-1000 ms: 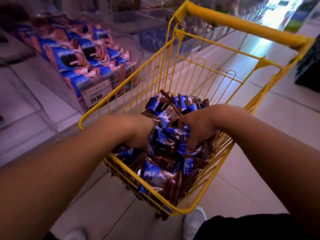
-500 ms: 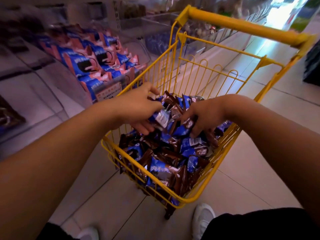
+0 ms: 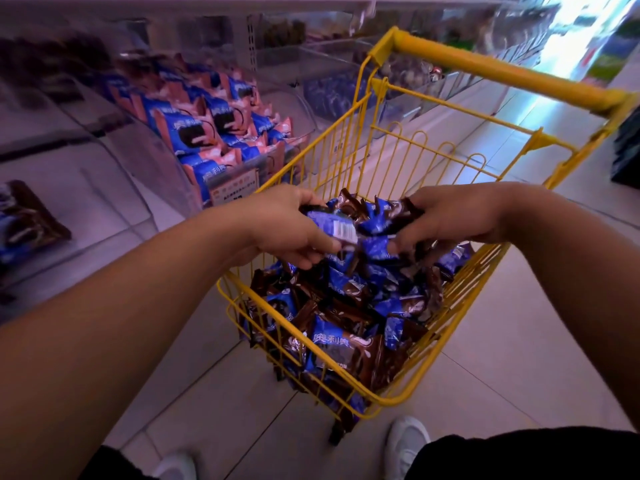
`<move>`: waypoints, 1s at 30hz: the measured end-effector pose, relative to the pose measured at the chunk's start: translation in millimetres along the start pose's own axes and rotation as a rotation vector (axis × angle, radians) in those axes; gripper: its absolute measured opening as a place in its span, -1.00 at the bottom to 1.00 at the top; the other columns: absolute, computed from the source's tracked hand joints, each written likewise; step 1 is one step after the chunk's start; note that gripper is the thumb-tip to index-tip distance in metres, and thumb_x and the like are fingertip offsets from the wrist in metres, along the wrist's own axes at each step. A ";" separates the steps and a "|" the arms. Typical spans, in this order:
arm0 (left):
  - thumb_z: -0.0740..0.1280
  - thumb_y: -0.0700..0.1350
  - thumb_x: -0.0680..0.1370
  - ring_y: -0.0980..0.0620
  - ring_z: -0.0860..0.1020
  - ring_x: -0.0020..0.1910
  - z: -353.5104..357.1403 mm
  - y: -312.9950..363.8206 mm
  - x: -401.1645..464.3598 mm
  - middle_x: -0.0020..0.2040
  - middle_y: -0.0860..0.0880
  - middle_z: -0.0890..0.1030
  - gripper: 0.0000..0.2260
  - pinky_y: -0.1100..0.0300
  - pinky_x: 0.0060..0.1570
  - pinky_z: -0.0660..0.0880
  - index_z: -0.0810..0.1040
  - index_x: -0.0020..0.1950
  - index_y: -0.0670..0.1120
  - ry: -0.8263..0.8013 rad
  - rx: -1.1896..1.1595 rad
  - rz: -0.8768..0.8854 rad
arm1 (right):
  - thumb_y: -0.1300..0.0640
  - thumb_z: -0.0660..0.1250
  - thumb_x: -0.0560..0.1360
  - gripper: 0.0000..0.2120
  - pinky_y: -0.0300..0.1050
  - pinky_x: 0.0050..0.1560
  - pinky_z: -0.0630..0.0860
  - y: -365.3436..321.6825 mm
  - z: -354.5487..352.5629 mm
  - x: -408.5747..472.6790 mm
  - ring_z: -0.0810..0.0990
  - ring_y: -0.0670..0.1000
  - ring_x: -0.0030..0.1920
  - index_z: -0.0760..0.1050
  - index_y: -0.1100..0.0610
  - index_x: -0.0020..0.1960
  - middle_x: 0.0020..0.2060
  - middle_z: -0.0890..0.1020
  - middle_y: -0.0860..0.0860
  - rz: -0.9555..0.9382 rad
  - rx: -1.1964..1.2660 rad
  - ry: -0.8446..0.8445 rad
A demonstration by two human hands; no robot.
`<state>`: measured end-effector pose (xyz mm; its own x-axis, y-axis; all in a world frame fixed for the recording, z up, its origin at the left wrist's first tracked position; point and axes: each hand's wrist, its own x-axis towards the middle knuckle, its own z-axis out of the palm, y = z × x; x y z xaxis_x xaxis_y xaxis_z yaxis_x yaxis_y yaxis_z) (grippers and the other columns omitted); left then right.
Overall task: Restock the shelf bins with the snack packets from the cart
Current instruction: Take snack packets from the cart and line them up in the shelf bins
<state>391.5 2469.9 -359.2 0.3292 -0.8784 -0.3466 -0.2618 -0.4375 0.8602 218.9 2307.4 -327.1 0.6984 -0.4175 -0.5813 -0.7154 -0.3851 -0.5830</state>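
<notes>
Reaching in from either side, a person's two bare forearms stretch over a small yellow wire cart (image 3: 346,147) in a shop aisle, both hands raised above its load. The left hand (image 3: 287,225), knuckles up and wrist roughly level, has its fingers curled round a clutch of blue-and-brown snack packets (image 3: 360,223), one of which shows a white barcode patch just beside the fingertips. The right hand (image 3: 446,220) comes in from the opposite side, fingers bent downward and gripping the other end of the same bunch, so the two hands sit close together with the lifted packets bridging the gap between them. Below them the cart basket holds a loose heap of more packets (image 3: 343,327), piled against the wire sides and reaching near the rim. The yellow push handle (image 3: 502,72) lies across the far end of the cart.

To the left, clear plastic shelf bins (image 3: 114,168) line the aisle; one holds rows of blue-and-pink packets (image 3: 207,133) with a price card (image 3: 235,187) at its front, and a nearer bin at the far left holds a few dark brown packets (image 3: 27,220). Two white shoes (image 3: 405,445) stand on the pale floor tiles (image 3: 519,341) beside the cart's near end.
</notes>
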 end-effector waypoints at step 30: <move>0.17 -0.03 0.68 -0.04 0.65 -0.12 -2.3 2.4 -7.6 0.01 -0.10 0.69 -0.75 0.18 -0.32 0.59 0.57 0.27 -0.02 0.158 -0.873 -0.184 | 0.17 0.36 0.47 -0.54 0.03 -0.26 0.68 -7.5 4.7 -2.4 0.68 0.26 0.08 0.43 0.16 0.36 0.19 0.63 0.26 -0.314 0.766 -0.144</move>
<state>390.4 2476.0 -353.7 0.4357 -0.7442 -0.5063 0.5670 -0.2100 0.7965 222.6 2315.2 -323.9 0.8956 -0.2554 -0.3643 -0.3125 0.2215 -0.9237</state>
